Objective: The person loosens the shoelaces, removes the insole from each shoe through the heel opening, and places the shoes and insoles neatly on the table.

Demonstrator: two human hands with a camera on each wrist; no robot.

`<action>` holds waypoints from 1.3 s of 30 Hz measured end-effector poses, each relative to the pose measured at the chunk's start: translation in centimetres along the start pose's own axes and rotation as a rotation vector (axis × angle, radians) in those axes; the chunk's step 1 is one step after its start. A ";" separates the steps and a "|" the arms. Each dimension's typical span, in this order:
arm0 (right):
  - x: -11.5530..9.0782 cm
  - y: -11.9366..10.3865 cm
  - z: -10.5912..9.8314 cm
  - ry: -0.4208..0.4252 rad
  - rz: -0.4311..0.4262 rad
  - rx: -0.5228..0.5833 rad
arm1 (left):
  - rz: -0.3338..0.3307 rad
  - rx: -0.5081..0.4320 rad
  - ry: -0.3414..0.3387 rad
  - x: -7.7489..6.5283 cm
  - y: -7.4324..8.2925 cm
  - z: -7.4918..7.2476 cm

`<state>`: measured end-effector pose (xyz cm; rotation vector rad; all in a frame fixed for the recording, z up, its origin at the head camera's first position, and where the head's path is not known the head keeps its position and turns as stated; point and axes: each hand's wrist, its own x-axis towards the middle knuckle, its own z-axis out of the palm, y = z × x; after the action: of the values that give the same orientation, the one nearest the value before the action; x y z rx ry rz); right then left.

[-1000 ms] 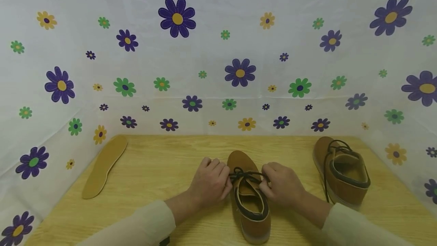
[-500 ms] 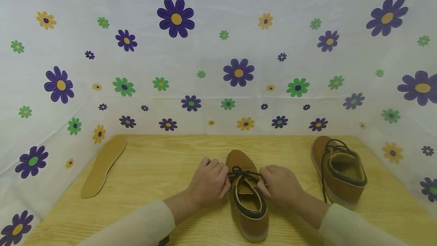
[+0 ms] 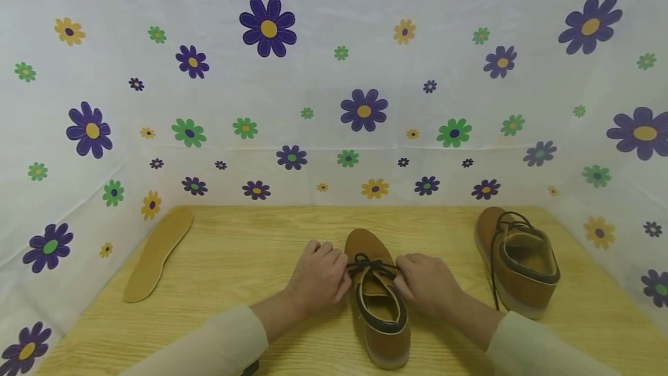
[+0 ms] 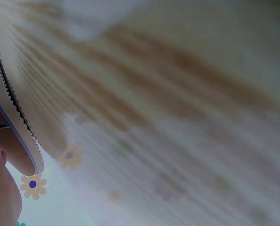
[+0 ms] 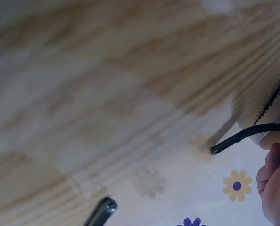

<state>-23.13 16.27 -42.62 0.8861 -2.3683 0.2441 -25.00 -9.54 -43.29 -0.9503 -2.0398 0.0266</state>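
Note:
A brown ankle shoe [image 3: 388, 348] stands upright on the table between my two hands, toe pointing away. Its dark shoelace [image 3: 369, 262] forms a small bow over the tongue. Curled fingers of my left hand [image 3: 319, 277] pinch the lace at the shoe's left side. On the other side my right hand [image 3: 432, 284] grips the lace too, knuckles up. The fingers hide the pinched stretches. In the right wrist view, a loose lace end [image 5: 239, 136] sticks out past the hand. The left wrist view catches the shoe's ridged sole edge [image 4: 13, 108].
A matching brown shoe [image 3: 527, 297] with a hanging lace stands at the right. A tan insole [image 3: 159, 255] lies at the left edge of the wooden table [image 3: 250, 231]. Flower-printed sheets [image 3: 313, 62] enclose the back and sides. Something dark [image 3: 251, 368] shows below the left sleeve.
Both hands keep hold of the lace, which runs a little straighter between them than a second ago. The whole head view has shifted slightly.

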 end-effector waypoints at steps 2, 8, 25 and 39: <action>0.0 0.0 0.0 -0.032 0.015 0.006 | -0.011 -0.006 -0.019 -0.1 0.0 0.0; 0.0 -0.1 -0.1 -0.105 0.047 0.030 | -0.023 0.023 -0.090 -0.3 -0.2 -0.2; 0.2 -0.4 -0.5 -0.195 0.099 0.059 | -0.055 0.051 -0.298 -0.4 0.0 -0.2; 0.3 -0.5 -0.2 -0.190 0.110 0.048 | -0.088 0.055 -0.400 -0.3 0.1 -0.4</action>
<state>-22.90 15.83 -42.33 0.8336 -2.6013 0.2721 -24.55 -9.76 -43.24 -0.8717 -2.4316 0.2416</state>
